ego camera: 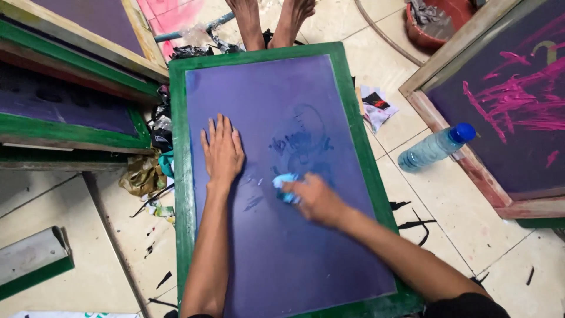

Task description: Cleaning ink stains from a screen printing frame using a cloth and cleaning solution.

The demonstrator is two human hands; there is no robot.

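A green-framed printing screen [176, 147] with purple mesh lies flat on the tiled floor in front of me. A faint dark stencil drawing [303, 138] shows on the mesh near the middle. My left hand [222, 150] rests flat on the mesh, fingers spread, left of the drawing. My right hand [312, 197] is blurred and grips a small light-blue cloth [284, 181] pressed on the mesh just below the drawing.
Stacked screens [70, 126] lie at the left. A wood-framed screen with pink smears [500, 100] lies at the right, with a blue-capped plastic bottle [435, 147] beside it. Two bare feet [271, 20] stand at the far edge. A red tub [432, 23] and rags [376, 106] lie nearby.
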